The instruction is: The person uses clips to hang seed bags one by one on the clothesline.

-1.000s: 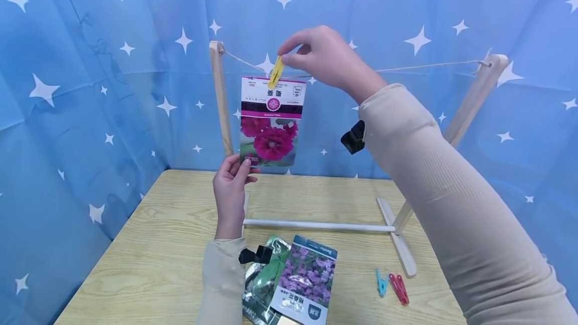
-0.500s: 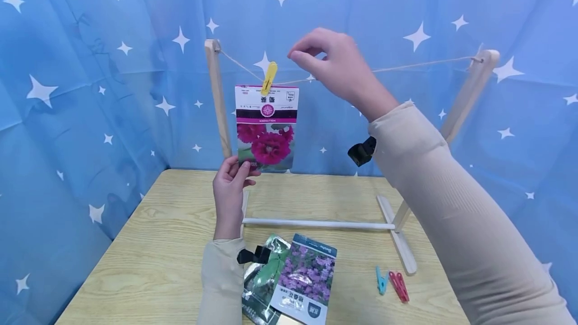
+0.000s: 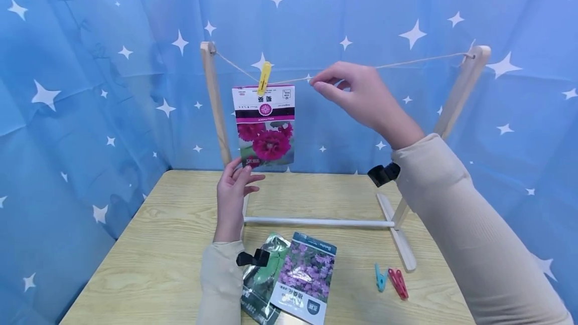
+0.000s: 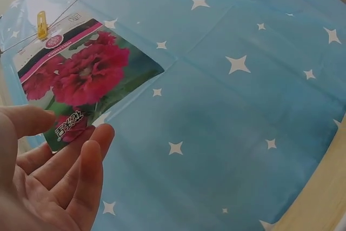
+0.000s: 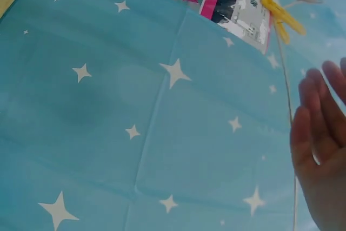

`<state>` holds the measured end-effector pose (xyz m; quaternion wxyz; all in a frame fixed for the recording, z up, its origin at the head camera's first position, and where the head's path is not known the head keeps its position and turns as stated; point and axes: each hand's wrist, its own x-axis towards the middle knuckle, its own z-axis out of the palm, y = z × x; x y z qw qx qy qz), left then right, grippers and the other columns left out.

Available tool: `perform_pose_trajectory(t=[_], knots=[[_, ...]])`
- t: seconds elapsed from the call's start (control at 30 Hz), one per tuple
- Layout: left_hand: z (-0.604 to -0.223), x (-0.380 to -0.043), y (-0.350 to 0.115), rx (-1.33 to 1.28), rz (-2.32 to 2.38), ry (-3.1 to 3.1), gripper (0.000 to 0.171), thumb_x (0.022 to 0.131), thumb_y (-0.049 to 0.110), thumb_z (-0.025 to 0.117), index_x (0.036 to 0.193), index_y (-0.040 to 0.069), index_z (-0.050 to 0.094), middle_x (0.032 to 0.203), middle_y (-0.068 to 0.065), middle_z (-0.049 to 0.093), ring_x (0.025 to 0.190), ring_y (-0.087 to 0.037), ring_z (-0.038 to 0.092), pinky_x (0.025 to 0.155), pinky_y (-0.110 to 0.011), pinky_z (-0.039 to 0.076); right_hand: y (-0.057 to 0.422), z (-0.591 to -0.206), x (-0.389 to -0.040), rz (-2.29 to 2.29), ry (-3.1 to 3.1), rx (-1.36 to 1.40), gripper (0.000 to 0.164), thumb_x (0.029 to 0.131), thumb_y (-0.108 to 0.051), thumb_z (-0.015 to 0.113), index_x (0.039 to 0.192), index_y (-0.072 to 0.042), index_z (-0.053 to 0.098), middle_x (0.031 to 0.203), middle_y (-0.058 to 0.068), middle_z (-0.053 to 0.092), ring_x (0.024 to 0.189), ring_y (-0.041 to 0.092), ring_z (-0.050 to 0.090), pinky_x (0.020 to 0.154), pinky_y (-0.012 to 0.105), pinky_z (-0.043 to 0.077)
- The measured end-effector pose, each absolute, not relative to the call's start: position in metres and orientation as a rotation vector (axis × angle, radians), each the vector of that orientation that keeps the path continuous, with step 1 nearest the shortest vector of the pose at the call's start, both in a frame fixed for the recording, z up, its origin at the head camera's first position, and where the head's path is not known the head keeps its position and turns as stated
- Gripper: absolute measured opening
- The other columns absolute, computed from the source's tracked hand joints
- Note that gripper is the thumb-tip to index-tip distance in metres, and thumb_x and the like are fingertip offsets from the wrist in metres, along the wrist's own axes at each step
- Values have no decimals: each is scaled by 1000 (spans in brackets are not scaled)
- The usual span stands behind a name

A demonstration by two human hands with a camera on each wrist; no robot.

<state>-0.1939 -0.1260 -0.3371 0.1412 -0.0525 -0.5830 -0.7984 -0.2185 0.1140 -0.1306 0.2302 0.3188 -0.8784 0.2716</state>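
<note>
A hollyhock seed packet (image 3: 265, 124) hangs upside down from the string (image 3: 420, 60), with a yellow clothespin (image 3: 264, 78) on its top edge. At the packet's lower left corner is my left hand (image 3: 232, 192). In the left wrist view its thumb (image 4: 32, 121) stands apart from the packet's face, and its loosely bent fingers (image 4: 89, 174) lie at and behind the bottom edge. Nothing is held by my right hand (image 3: 361, 94), which is right of the packet by the string. The right wrist view shows its fingers (image 5: 319, 112) loosely extended beside the string.
The string runs between two wooden posts (image 3: 214, 104) joined low down by a white bar (image 3: 316, 222). On the table (image 3: 149, 245) lie a purple-flower seed packet (image 3: 307, 275), a green packet (image 3: 266, 280) partly under it, and blue (image 3: 381, 278) and red clothespins (image 3: 398, 284).
My right hand let go of the yellow clothespin, then moved right and down. The packet sank slightly and stays clipped to the string. My left fingers loosened from its lower corner.
</note>
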Motion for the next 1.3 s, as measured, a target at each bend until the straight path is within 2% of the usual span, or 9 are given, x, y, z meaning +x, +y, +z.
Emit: perform_pose_trajectory(t=[0.23,0.57,0.73,0.83,1.07,1.3], knots=[[-338,-193,-124,-147,-2319,-1693,44,89,22,55,130,13,40,111,-16,57,89,-27,62,69,-35,50,128,-146,-213,711,-2366,924,26,89,-37,53,105,-20,65,96,-12,59,85,3,53,78,28,43],[-352,-202,-122,-132,-2344,-1702,50,85,34,59,129,18,39,103,-12,62,86,-29,62,71,-38,49,145,-173,-204,636,-2352,965,24,90,-32,53,106,-18,64,98,-10,60,88,4,53,77,29,44],[-352,-203,-123,-109,-2329,-1724,40,86,32,59,121,17,46,96,-13,63,82,-28,62,69,-37,49,154,-187,-198,685,-2374,938,23,90,-32,52,107,-21,63,100,-11,60,89,4,53,73,29,44],[-351,-204,-124,-104,-2303,-1779,38,87,31,57,121,18,44,95,-12,64,81,-27,62,69,-37,49,159,-197,-193,701,-2386,924,22,90,-32,53,107,-23,63,100,-12,59,89,3,52,70,28,44],[-351,-204,-126,-120,-2225,-1881,42,85,40,57,119,18,45,94,-11,64,80,-27,62,69,-38,48,171,-222,-187,677,-2427,909,20,90,-31,52,107,-26,62,101,-15,58,85,1,52,60,27,42],[-352,-205,-130,-136,-2219,-1906,39,87,37,55,119,15,49,94,-14,63,79,-28,62,71,-39,49,187,-248,-180,752,-2469,859,19,90,-29,52,108,-29,61,103,-14,58,85,0,51,65,28,44]])
